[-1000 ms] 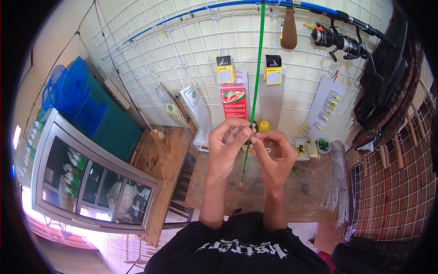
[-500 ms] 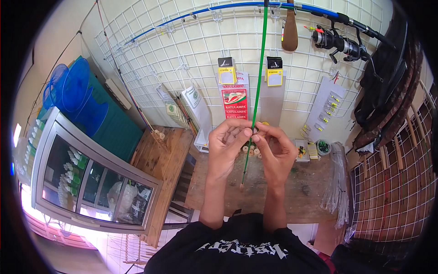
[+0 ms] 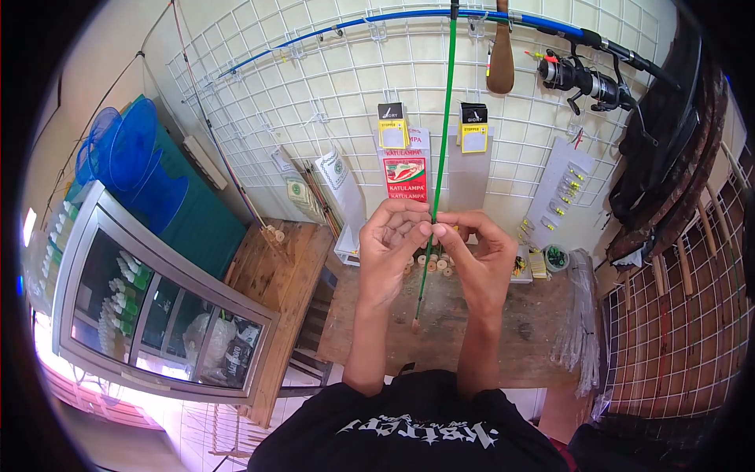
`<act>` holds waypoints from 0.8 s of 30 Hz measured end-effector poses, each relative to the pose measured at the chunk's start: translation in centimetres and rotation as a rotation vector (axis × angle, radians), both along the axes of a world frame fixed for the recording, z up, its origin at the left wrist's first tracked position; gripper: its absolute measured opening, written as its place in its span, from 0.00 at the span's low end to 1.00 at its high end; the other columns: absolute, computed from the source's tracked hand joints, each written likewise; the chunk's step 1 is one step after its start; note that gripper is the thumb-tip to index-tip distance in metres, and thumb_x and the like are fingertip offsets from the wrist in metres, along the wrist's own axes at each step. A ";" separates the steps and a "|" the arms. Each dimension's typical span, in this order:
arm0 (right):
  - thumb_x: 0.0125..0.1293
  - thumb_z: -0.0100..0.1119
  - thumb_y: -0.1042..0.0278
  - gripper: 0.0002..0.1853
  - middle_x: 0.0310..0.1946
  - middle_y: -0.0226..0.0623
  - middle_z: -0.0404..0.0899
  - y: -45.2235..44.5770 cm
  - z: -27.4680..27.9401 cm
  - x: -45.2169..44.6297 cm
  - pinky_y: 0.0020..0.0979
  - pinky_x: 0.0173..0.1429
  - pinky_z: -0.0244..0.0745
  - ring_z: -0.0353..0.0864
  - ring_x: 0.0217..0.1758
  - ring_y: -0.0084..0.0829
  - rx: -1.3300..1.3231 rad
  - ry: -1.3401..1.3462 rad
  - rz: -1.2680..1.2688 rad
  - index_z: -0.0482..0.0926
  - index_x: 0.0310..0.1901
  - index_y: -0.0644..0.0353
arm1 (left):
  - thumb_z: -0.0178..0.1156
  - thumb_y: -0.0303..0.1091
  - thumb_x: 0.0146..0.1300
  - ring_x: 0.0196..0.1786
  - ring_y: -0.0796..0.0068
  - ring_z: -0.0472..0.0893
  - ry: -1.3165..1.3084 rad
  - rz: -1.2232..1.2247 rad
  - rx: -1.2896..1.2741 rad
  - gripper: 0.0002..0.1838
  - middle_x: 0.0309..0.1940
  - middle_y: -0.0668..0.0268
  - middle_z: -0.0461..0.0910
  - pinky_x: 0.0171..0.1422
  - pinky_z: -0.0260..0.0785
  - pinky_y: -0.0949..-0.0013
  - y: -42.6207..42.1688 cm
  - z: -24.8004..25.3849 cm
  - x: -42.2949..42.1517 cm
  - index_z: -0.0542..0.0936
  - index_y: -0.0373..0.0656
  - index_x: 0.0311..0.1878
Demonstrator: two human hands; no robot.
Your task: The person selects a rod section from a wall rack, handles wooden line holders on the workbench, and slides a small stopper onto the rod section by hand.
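Note:
A thin green fishing rod [image 3: 446,134] stands nearly upright before me, its lower end hanging over the workbench and its upper part rising past the wall grid. My left hand [image 3: 391,248] pinches it between thumb and curled fingers. From the other side, my right hand [image 3: 476,256] closes thumb and forefinger at the same spot, close to the left thumb. A small dark part of the rod shows between the fingertips; its details are hidden. Several cork rings [image 3: 442,265] lie on the bench behind the hands.
The wooden workbench [image 3: 370,315] extends below my hands. A white wall grid [image 3: 291,102] carries a blue rod [image 3: 346,21], a fishing reel [image 3: 582,79] and packets [image 3: 405,173]. At left stands a glass cabinet [image 3: 157,307]; plastic sleeves [image 3: 580,315] hang over the bench's right side.
My right thumb and forefinger have shifted slightly, the thumb coming nearer the left thumb. The rod's upper end leans a little further left. My left hand keeps its hold.

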State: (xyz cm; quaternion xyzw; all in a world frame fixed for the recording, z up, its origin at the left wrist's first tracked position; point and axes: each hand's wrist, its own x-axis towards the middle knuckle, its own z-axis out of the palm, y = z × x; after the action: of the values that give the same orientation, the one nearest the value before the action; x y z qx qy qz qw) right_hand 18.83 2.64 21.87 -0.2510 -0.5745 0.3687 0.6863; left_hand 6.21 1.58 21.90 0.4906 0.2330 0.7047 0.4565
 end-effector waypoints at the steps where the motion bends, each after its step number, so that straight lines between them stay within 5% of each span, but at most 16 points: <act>1: 0.54 0.71 0.74 0.08 0.29 0.28 0.80 -0.1 0.2 0.1 0.21 0.35 0.61 0.65 0.30 0.17 -0.050 -0.011 0.000 0.86 0.38 0.61 | 0.63 0.22 0.61 0.40 0.79 0.79 0.007 0.014 -0.003 0.12 0.38 0.63 0.81 0.45 0.71 0.76 0.1 0.0 0.0 0.75 0.35 0.48; 15: 0.63 0.63 0.72 0.05 0.25 0.22 0.76 0.1 1.1 -0.3 0.17 0.29 0.57 0.62 0.25 0.11 -0.065 -0.079 0.038 0.79 0.39 0.63 | 0.64 0.23 0.62 0.41 0.81 0.78 0.069 0.074 0.012 0.09 0.38 0.65 0.80 0.46 0.71 0.78 0.4 -0.3 -0.1 0.77 0.35 0.44; 24: 0.70 0.55 0.73 0.04 0.34 0.29 0.77 2.0 3.4 0.4 0.21 0.45 0.67 0.72 0.38 0.17 0.108 0.032 0.005 0.74 0.40 0.64 | 0.62 0.27 0.65 0.39 0.83 0.78 0.117 0.110 0.012 0.09 0.37 0.66 0.81 0.44 0.70 0.78 0.9 -0.4 0.0 0.78 0.33 0.46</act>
State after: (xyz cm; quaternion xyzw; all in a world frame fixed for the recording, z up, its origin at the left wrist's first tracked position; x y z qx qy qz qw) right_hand 19.24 4.66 25.32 -0.2064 -0.5833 0.3426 0.7070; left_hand 6.19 2.50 21.52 0.5202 0.2817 0.7001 0.3999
